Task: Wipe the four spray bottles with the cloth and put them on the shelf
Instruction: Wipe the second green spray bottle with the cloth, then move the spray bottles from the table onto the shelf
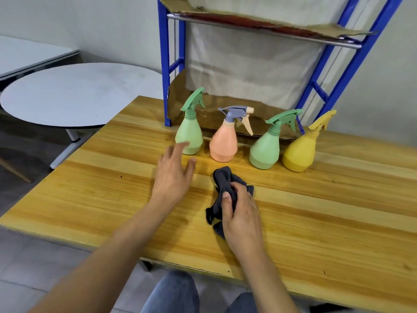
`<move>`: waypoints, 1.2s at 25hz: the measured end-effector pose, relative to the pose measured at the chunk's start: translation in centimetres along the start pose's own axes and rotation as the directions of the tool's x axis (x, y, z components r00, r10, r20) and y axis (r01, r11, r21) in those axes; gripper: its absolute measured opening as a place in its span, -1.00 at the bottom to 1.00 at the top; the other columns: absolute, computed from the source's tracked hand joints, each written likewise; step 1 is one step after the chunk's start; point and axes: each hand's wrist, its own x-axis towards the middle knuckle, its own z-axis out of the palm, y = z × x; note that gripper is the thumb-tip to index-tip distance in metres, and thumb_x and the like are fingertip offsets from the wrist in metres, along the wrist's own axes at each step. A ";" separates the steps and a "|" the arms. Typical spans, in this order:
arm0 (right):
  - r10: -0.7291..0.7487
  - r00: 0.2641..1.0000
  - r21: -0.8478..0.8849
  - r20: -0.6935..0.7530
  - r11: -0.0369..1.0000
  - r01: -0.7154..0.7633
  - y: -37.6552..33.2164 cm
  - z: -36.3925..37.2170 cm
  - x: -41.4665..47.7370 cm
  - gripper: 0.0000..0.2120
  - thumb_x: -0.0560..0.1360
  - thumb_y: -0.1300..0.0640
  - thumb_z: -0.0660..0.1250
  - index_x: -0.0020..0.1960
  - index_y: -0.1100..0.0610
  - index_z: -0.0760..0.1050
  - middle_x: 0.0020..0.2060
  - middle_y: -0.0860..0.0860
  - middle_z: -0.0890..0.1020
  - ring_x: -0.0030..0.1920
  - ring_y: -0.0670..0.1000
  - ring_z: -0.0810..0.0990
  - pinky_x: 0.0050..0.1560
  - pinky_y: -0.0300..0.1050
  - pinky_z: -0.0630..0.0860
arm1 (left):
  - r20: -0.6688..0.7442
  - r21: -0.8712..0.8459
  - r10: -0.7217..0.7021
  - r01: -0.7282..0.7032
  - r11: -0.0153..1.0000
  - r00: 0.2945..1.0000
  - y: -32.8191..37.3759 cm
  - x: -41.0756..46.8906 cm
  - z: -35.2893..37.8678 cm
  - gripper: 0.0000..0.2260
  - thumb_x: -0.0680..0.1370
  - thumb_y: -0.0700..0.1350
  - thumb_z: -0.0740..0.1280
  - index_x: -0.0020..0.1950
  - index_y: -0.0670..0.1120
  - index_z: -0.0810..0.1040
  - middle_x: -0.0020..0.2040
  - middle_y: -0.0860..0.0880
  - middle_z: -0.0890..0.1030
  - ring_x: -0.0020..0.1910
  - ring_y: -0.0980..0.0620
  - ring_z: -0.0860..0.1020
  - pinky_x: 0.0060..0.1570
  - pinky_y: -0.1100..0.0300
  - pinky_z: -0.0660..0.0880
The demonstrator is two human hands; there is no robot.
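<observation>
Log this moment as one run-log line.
left hand open at left green bottle | right hand grips cloth | peach bottle, right green bottle, yellow bottle on table

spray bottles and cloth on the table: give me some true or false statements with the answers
1. The right hand grips the dark cloth. True.
2. The left hand holds the left green spray bottle. False: its fingers are spread open, reaching toward that bottle, and it holds nothing.
3. The peach spray bottle has a grey trigger head. True.
4. The yellow spray bottle stands on the shelf. False: it stands on the wooden table.
</observation>
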 end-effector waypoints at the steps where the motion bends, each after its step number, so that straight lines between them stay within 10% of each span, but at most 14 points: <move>1: 0.005 1.000 0.006 0.008 1.000 -0.005 -0.4 0.3 0.2 -0.73 0.67 -0.05 0.11 0.30 0.02 0.38 0.15 -0.03 0.56 0.17 0.06 0.52 0.16 0.03 0.45 | 0.050 -0.027 0.106 -0.105 0.994 0.993 0.3 -2.5 -0.6 -0.68 0.69 0.02 0.23 0.45 0.08 0.40 0.31 0.00 0.52 0.22 -0.05 0.51 0.18 -0.07 0.54; 4: -0.009 0.992 0.103 0.122 0.995 -0.004 -2.2 1.4 0.7 -0.73 0.68 0.04 0.09 0.32 0.04 0.40 0.25 -0.01 0.55 0.27 0.04 0.48 0.25 -0.04 0.39 | 0.259 -0.145 0.283 -0.252 0.957 0.923 0.3 -7.9 -1.6 -0.65 0.67 -0.02 0.21 0.46 0.11 0.45 0.32 0.11 0.54 0.26 0.05 0.50 0.30 0.03 0.44; 11: -0.174 0.941 0.309 0.289 0.948 0.081 -2.7 1.5 0.0 -0.57 0.58 0.26 0.19 0.38 -0.05 0.48 0.34 -0.10 0.55 0.36 -0.13 0.46 0.40 -0.12 0.37 | 0.295 -0.139 0.160 -0.123 0.983 0.942 -2.3 -9.2 -3.7 -0.35 0.51 -0.30 0.35 0.51 0.19 0.33 0.24 0.05 0.49 0.10 0.09 0.53 0.11 0.29 0.43; 19: -0.315 0.874 -0.179 0.371 0.899 0.400 -3.4 2.7 -2.3 -0.37 0.56 -0.37 0.04 0.55 -0.11 0.23 0.53 -0.14 0.31 0.55 -0.11 0.19 0.55 -0.05 0.07 | 0.031 0.316 0.285 -0.280 0.906 0.958 -6.2 -9.4 -8.4 -0.48 0.42 -0.37 0.26 0.27 0.06 0.62 0.11 -0.02 0.58 -0.05 -0.11 0.40 0.04 -0.06 0.44; 23: -0.418 0.776 -0.211 0.472 0.801 0.560 -6.0 4.9 -1.4 -0.40 0.57 -0.26 -0.07 0.57 -0.14 0.20 0.60 -0.09 0.16 0.60 -0.11 0.00 0.59 -0.05 -0.20 | -0.014 0.463 0.314 -0.272 0.844 0.949 -7.9 -11.9 -10.3 -0.60 0.47 -0.20 0.26 0.25 0.03 0.68 0.07 -0.04 0.58 -0.10 -0.13 0.43 -0.07 -0.04 0.38; 30: -0.340 0.831 -0.242 0.440 0.846 0.475 -6.3 5.7 -3.4 -0.43 0.65 -0.25 -0.07 0.60 -0.07 0.14 0.59 0.00 0.17 0.59 0.04 0.06 0.57 0.00 -0.04 | 0.043 0.476 0.282 -0.268 0.838 0.959 -8.9 -13.2 -11.0 -0.46 0.46 -0.39 0.39 0.42 -0.08 0.57 0.33 -0.16 0.58 0.12 -0.24 0.54 0.05 -0.10 0.60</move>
